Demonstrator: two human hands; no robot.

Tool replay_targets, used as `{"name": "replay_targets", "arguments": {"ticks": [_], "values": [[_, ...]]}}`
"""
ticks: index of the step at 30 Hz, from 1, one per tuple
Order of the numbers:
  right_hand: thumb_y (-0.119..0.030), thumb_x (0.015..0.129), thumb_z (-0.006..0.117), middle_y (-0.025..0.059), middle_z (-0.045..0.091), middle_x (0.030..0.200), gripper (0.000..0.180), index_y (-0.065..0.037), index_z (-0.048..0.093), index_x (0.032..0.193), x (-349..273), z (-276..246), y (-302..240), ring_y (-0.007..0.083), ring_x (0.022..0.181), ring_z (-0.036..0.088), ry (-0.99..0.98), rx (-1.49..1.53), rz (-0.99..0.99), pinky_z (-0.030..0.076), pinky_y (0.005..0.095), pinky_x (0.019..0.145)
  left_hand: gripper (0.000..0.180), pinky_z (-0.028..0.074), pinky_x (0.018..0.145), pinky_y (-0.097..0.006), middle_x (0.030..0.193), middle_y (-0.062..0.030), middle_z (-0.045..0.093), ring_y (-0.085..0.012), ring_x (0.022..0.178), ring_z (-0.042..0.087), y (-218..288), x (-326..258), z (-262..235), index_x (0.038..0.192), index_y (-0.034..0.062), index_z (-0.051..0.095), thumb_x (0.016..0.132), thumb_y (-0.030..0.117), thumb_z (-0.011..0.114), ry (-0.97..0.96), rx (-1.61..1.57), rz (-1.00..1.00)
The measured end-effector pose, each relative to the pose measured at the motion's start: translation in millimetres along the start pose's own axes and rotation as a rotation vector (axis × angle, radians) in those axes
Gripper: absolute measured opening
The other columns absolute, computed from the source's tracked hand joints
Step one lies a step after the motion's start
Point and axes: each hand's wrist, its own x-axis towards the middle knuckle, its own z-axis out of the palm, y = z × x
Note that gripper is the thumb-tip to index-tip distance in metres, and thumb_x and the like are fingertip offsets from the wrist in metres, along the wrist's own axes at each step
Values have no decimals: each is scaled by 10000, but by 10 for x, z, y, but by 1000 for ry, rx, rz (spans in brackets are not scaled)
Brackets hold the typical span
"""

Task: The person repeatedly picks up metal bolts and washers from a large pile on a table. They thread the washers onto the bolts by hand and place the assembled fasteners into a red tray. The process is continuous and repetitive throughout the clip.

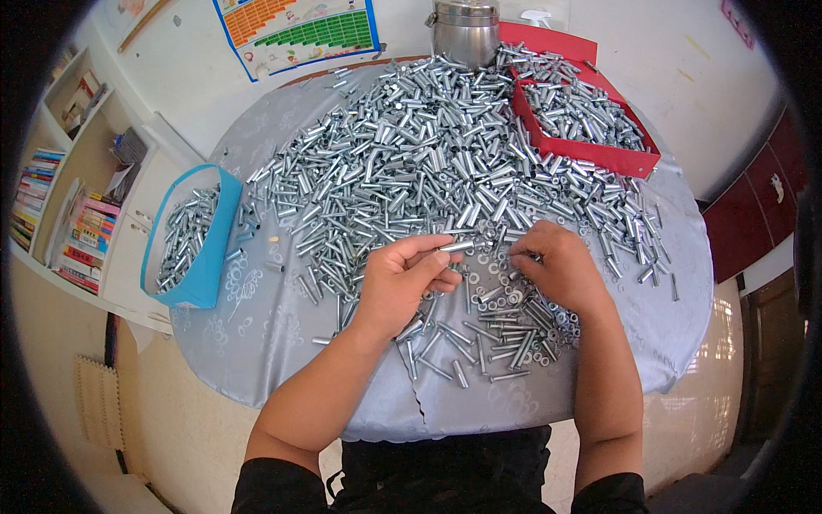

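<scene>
My left hand (402,281) is closed, its thumb and forefinger pinching a shiny metal sleeve (459,247) that points right, over the near edge of the pile. Close by on the right, my right hand (561,264) has its fingers curled together beside the sleeve's far end; whatever they hold is too small to make out. Below and between the hands lie loose washers (515,298), cone-headed bolts (510,336) and, partly under my right wrist, hex nuts (567,322). A large heap of metal sleeves and bolts (419,146) spreads beyond both hands.
A blue fabric bin (205,257) of metal parts stands at the left table edge. At the far right sits a red box (591,152) of similar parts, near a steel canister (466,32). A grey cloth (291,360) covers the round table. Bookshelves (77,171) stand left.
</scene>
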Motion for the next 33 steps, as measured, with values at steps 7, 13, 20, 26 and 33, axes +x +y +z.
{"name": "replay_targets", "arguments": {"ticks": [7,13,20,26,33], "values": [[-119,766,662,127,611,814,83,-72,706,818,9,96,29,322,812,610,24,-112,31,492,422,722,250,576,667,-271,1025,-147,701,-182,797,699,-20,9,-12,1164,-18,622,928,52,581,-5,-20,-4],[-143,783,641,131,606,827,90,-75,697,800,28,154,0,328,835,613,-2,-182,97,498,432,734,248,582,668,-273,1018,-145,701,-184,792,699,-35,16,-17,1161,-25,620,927,50,583,0,-7,0],[-149,804,599,136,608,866,112,-75,682,812,45,199,-56,336,865,615,-49,-238,174,502,446,753,250,583,675,-280,1022,-150,698,-187,788,697,-54,29,-16,1163,-32,616,928,48,580,-10,2,-4],[-102,788,630,134,609,856,98,-72,653,878,19,150,-49,331,839,617,-99,-103,186,495,429,732,255,581,681,-280,1025,-153,696,-191,789,696,-46,25,-8,1169,-36,612,929,42,574,-8,6,-11],[-31,846,666,44,645,804,80,-4,606,891,55,165,-147,105,702,594,56,675,350,480,257,642,255,579,673,-274,1027,-152,695,-186,786,695,-45,21,-18,1168,-39,613,931,46,575,-27,1,-3]]}}
